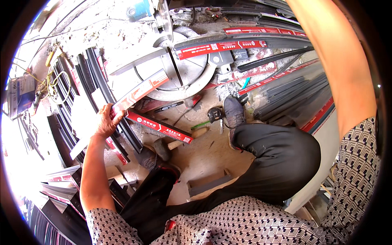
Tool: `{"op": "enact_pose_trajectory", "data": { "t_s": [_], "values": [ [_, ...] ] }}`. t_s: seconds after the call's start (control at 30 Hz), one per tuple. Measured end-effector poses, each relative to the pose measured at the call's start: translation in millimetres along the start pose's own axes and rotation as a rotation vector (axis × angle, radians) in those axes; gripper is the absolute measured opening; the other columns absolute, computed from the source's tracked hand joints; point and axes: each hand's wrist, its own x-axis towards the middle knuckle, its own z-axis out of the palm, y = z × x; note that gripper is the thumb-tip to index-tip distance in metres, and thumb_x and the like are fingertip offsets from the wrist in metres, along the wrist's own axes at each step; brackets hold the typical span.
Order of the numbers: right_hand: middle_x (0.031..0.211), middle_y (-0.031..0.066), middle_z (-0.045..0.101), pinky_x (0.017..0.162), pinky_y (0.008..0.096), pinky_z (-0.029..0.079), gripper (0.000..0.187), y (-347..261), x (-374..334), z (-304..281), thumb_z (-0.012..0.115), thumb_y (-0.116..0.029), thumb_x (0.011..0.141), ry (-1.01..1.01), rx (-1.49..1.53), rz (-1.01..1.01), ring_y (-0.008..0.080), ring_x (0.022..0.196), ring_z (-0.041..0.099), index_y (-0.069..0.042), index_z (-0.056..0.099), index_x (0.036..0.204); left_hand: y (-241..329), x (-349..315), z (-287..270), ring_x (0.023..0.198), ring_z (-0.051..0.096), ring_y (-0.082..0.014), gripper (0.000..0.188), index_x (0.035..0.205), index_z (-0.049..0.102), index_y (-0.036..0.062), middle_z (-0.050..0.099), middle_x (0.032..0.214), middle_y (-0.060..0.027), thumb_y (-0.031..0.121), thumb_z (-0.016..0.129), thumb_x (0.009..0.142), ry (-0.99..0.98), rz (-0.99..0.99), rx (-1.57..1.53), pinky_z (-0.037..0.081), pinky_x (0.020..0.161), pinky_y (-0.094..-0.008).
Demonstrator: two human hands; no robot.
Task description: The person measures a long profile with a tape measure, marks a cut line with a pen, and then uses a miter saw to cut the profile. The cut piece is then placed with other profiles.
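My left hand (107, 121) is closed around a short profile strip (141, 90) covered with red-and-white film. The strip's far end lies over the round metal table (190, 67) of a mitre saw, and its pale near end slants toward my lower left. Beyond it, a long dark profile with a red film label (220, 48) runs from the saw table off to the right, apart from my left hand. The saw blade (164, 22) stands above the table, beside a blue housing (138, 10). My right forearm stretches past the top edge, so that hand is out of sight.
Bundles of dark profiles (294, 96) lie right and left. A red-labelled offcut (159, 127), a mallet (163, 149), a tape measure (214, 114) and a black marker (169, 106) lie on the floor near my shoes (234, 112). A yellow cable (59, 85) coils at left.
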Motion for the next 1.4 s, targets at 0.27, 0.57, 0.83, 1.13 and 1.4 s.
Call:
{"op": "enact_pose_trajectory", "data": {
  "t_s": [0.27,0.57,0.83,1.13,1.4],
  "values": [
    [0.088,0.0039,0.07,0.073,0.0346,0.051,0.019,-3.4,17.2,2.4,0.07,-0.025,0.098,0.074,-0.171,0.097,0.0152,0.08,0.062,-0.007,0.076,0.099,54.8,-21.0,-35.9,0.105,0.065,-0.0437,0.063,0.116,0.062,-0.0003,0.065,0.106,-0.0215,0.047,0.088,0.083,-0.039,0.061,0.006,0.053,0.094,-0.0496],
    [0.091,0.0045,0.066,0.077,0.0368,0.049,0.022,-14.8,-8.3,13.2,0.063,-0.026,0.101,0.125,-0.155,0.096,0.0169,0.086,0.06,-0.006,0.072,0.102,83.1,-53.3,-68.5,0.108,0.068,-0.0426,0.046,0.112,0.064,0.0041,0.07,0.108,-0.0199,0.014,0.088,0.075,-0.081,0.046,0.085,0.055,0.095,-0.0486],
    [0.118,0.0171,0.074,0.093,0.0433,0.053,0.04,-39.1,-77.5,34.6,0.056,-0.031,0.105,0.343,-0.359,-0.111,0.0267,0.11,0.069,-0.005,0.068,0.133,123.8,-83.2,-111.2,0.105,0.069,-0.0444,0.04,0.113,0.065,0.0012,0.071,0.105,-0.0223,0.016,0.084,0.082,-0.093,0.055,0.061,0.055,0.092,-0.0488],
    [0.107,0.0171,0.078,0.092,0.0394,0.057,0.036,-12.7,-265.5,-0.5,0.07,-0.03,0.102,0.077,-0.399,0.239,0.0225,0.103,0.073,0.001,0.072,0.121,157.0,-120.4,-140.0,0.083,0.067,-0.0365,0.021,0.108,0.063,-0.0012,0.067,0.088,-0.0213,0.011,0.069,0.092,-0.064,0.083,-0.075,0.054,0.082,-0.0456],
    [0.109,0.0202,0.078,0.088,0.0382,0.059,0.039,-96.5,-374.4,-24.7,0.07,-0.029,0.103,-0.036,-0.221,0.412,0.0227,0.1,0.074,0.0,0.07,0.129,168.0,-147.2,-156.3,0.078,0.069,-0.0276,0.018,0.106,0.07,0.0053,0.071,0.082,-0.0148,0.015,0.074,0.091,-0.162,0.014,-0.089,0.056,0.077,-0.0408]
  ]
}}
